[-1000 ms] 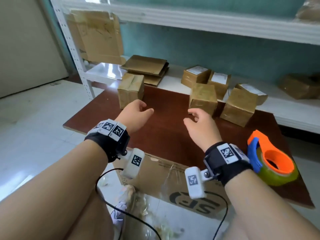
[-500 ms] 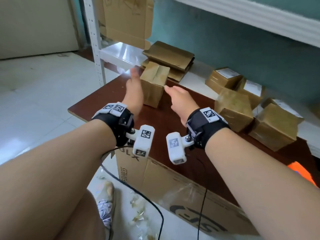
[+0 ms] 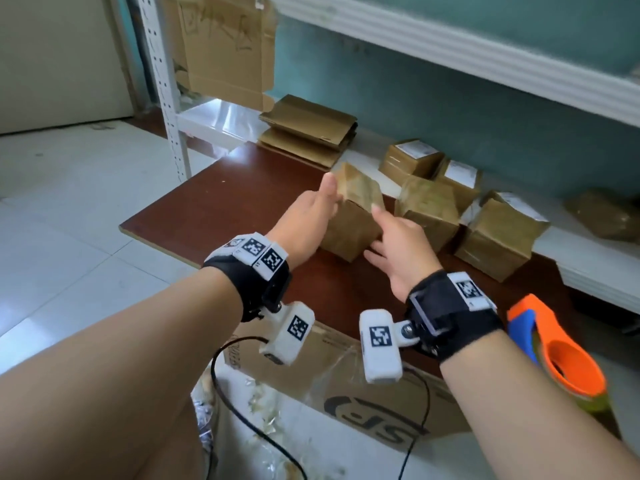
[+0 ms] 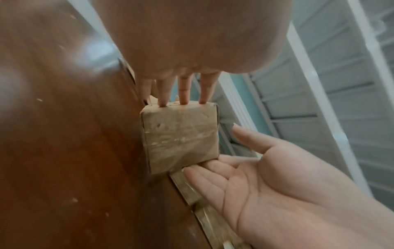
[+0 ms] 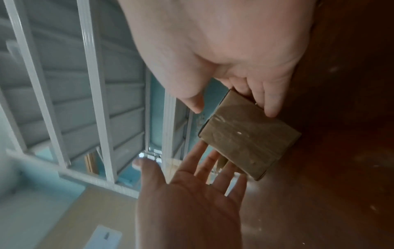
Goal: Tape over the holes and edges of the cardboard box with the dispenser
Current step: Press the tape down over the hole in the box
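Observation:
A small brown cardboard box (image 3: 349,230) wrapped in clear tape stands tilted on the dark red board (image 3: 235,206). My left hand (image 3: 311,213) lies flat against its left side with straight fingers (image 4: 183,89) touching its edge. On the other side my right hand (image 3: 398,244) is open, its fingers (image 5: 270,102) against the box (image 5: 247,139). In the left wrist view the box (image 4: 181,138) sits between both hands. The orange and blue tape dispenser (image 3: 561,351) lies at the board's right end, behind my right wrist, untouched.
Two more taped boxes (image 3: 429,213) (image 3: 498,237) stand just right of the held one. Labelled boxes (image 3: 412,157) and flattened cardboard (image 3: 308,129) lie on the low white shelf behind. A shelf upright (image 3: 166,98) rises at the left. A large carton (image 3: 381,403) sits under the board.
Both hands have reached forward from mid-board to the box. They now press its two sides, and the box has tipped from upright to tilted.

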Motion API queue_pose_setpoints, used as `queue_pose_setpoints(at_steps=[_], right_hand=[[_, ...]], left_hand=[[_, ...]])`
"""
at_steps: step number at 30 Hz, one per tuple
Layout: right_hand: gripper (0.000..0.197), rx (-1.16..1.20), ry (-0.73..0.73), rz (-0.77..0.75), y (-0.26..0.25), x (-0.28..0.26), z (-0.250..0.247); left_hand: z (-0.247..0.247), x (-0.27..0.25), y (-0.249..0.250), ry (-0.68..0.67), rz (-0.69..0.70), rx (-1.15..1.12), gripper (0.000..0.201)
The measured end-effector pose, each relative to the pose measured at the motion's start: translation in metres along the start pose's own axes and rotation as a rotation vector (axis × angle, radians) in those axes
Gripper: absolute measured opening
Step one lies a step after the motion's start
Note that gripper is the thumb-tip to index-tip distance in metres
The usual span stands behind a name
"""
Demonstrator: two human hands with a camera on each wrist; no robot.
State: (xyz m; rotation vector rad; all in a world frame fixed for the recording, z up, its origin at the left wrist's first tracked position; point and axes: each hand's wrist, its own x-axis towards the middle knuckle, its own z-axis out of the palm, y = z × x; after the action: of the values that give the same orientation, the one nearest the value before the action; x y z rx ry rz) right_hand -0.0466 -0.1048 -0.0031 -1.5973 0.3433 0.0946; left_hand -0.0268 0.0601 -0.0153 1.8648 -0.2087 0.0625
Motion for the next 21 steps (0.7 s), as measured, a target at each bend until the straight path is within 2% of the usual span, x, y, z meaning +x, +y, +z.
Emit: queue_pose_setpoints(at_steps=[2,4,6,9,11,13,15,17,19,21], right_hand=[[0.024,0.099,0.056,0.018,-0.001,-0.029,-0.027],[0.023,0.155,0.113,0.0,-0.009,-0.057,-0.049],[0.028,0.166,0.154,-0.046,-0.013,-0.08,-0.068],[0.058,0.177,0.165,-0.063,-0.002,-0.107,-0.092],[0.075,0.191,0.121,-0.016,0.006,-0.117,-0.099],[0.083,0.198,0.086,0.018,0.008,-0.119,-0.105],[0.081,0.218,0.091,0.018,0.008,-0.116,-0.11],[0.067,0.235,0.103,0.025,0.009,-0.115,-0.115],[0.047,0.275,0.099,0.049,0.009,-0.115,-0.122],[0.04,0.318,0.079,0.065,0.008,-0.113,-0.13]], left_hand=[[0.017,-0.023,0.025,-0.086,0.075,0.008,0.086],[0.034,-0.044,0.042,-0.17,0.162,0.04,0.08],[0.048,-0.063,0.053,-0.192,0.192,0.076,0.084],[0.064,-0.087,0.067,-0.2,0.243,0.067,0.093],[0.076,-0.102,0.077,-0.235,0.324,0.1,0.078],[0.089,-0.113,0.082,-0.206,0.4,0.165,0.058],[0.095,-0.116,0.083,-0.141,0.395,0.149,0.057],[0.096,-0.112,0.079,-0.076,0.363,0.127,0.059],[0.093,-0.103,0.075,0.053,0.335,0.092,0.045],[0.091,-0.089,0.071,0.179,0.228,0.03,0.038]])
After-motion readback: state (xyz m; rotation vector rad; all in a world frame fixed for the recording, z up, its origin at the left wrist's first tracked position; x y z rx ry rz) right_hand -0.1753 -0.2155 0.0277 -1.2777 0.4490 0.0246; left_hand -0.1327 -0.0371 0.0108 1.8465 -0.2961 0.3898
